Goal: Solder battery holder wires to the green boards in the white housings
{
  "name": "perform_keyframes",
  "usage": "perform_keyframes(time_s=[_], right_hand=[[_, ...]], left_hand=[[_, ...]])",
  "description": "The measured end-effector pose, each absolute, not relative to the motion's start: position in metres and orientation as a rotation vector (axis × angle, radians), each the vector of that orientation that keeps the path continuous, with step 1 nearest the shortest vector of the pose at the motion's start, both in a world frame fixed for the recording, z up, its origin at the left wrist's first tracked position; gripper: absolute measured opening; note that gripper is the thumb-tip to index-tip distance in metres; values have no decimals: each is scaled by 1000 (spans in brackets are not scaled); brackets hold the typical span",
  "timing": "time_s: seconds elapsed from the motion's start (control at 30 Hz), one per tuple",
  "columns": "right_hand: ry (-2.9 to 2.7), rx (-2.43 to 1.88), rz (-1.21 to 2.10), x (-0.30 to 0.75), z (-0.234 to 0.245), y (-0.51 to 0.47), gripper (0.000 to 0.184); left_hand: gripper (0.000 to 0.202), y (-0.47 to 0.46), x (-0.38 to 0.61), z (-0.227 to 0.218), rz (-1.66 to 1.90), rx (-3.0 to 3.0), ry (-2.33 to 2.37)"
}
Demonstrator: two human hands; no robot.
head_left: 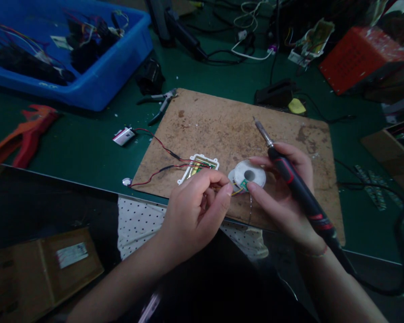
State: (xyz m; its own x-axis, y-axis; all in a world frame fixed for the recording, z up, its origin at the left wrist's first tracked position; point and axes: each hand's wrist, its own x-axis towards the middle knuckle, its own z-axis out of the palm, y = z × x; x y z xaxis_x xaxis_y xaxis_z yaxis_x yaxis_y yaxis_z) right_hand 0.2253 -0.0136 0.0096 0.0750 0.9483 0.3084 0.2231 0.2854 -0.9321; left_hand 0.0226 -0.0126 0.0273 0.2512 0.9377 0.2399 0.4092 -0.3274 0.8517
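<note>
My left hand [202, 211] is closed, with thumb and forefinger pinching thin yellow wires [237, 192]. These run to a small green circuit board [244, 184] beside my right thumb. Across my right hand [289, 197] rests a soldering iron [291, 179], its tip pointing up and away. The same hand's thumb and fingertips touch the small board and a white solder spool [251, 172], from which a strand of solder [250, 206] hangs. Partly hidden behind my left hand lies a white-framed circuit board [205, 162]. Red and black leads link it to a silver battery pack [124, 136].
Beneath the work lies a brown board [218, 116] on a green table. Around it are cutting pliers [163, 103], an orange-red hand tool [32, 132], a blue bin [104, 85] of wired parts, an iron stand [276, 94] and a red box [360, 58]. The iron's cable [399, 233] loops at right.
</note>
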Motion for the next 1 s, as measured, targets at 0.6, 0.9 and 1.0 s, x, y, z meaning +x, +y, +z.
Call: perform_keyframes(time_s=[0.6, 0.9, 1.0], right_hand=[[-1430, -1215, 792, 226, 10, -17, 81], [-1105, -1239, 356, 228, 9, -11, 36], [-1014, -1264, 330, 233, 8, -12, 47]], left_hand=[[6, -2, 29, 19, 1011, 2005, 1047], [11, -2, 29, 19, 1036, 2020, 1081], [11, -3, 30, 18, 1039, 2026, 1099]])
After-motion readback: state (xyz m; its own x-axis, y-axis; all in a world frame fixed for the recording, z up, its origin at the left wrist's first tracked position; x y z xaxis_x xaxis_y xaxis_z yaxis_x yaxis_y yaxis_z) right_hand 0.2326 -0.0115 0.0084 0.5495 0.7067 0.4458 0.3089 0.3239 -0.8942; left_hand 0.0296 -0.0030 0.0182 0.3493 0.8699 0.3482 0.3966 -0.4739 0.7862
